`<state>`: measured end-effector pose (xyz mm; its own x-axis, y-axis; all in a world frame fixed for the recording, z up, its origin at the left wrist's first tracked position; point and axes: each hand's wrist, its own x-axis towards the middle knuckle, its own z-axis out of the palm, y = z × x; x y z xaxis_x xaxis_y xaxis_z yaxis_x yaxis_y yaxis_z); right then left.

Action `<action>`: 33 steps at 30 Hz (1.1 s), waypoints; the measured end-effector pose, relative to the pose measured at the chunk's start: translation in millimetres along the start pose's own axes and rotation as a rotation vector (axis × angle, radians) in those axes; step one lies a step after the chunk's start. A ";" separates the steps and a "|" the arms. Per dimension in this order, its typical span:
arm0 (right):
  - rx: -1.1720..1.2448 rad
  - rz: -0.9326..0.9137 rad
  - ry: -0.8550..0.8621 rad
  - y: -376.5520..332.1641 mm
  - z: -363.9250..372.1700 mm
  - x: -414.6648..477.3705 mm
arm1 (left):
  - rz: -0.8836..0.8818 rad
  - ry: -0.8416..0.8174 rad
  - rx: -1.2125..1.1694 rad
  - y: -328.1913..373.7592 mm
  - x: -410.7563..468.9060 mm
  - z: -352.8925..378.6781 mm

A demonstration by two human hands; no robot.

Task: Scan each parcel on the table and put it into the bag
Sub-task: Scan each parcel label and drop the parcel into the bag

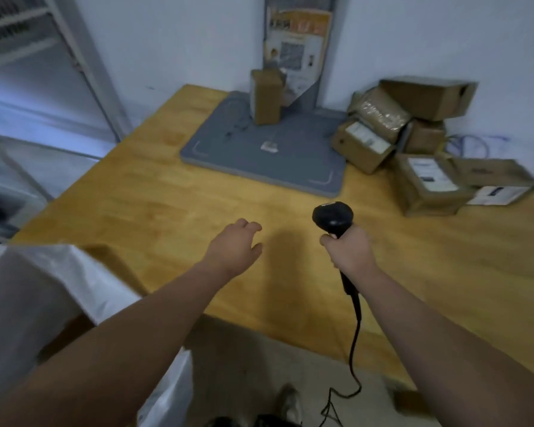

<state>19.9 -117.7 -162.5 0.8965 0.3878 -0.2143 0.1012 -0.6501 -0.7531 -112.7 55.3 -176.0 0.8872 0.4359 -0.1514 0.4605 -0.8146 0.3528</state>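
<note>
My right hand (pixel 349 251) grips the handle of a black barcode scanner (pixel 333 217), its head pointing away from me over the wooden table (pixel 154 195); its cable hangs to the floor. My left hand (pixel 235 245) hovers empty above the table with loosely curled fingers. Several brown cardboard parcels (pixel 426 183) with white labels are piled at the table's far right. One more parcel (pixel 265 97) stands upright on a grey mat. A white bag (pixel 43 291) stands at the table's left front corner, under my left forearm.
The grey mat (pixel 259 161) lies at the back centre with a grey post and poster (pixel 296 47) behind it. A blue cable (pixel 472 146) lies against the white wall. A door frame is at the left. Shoes show on the floor below.
</note>
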 end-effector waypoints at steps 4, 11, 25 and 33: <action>-0.040 0.009 0.036 1.1 -46.4 45.1 | 0.058 0.007 0.096 32.3 53.4 -16.4; -0.048 -0.064 0.017 -42.1 -63.0 138.5 | 0.072 -0.011 0.372 30.8 168.8 -64.0; 0.140 -0.130 0.105 -196.4 7.6 363.6 | 0.062 0.179 0.579 -35.2 438.6 -146.1; 0.203 -0.020 0.149 -202.1 28.7 450.1 | -0.070 0.112 0.354 -36.4 552.7 -150.1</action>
<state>390.5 207.0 -124.6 0.9503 0.2890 -0.1155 0.0442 -0.4927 -0.8691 356.3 383.3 -133.9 0.8532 0.5186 -0.0553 0.5195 -0.8545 0.0012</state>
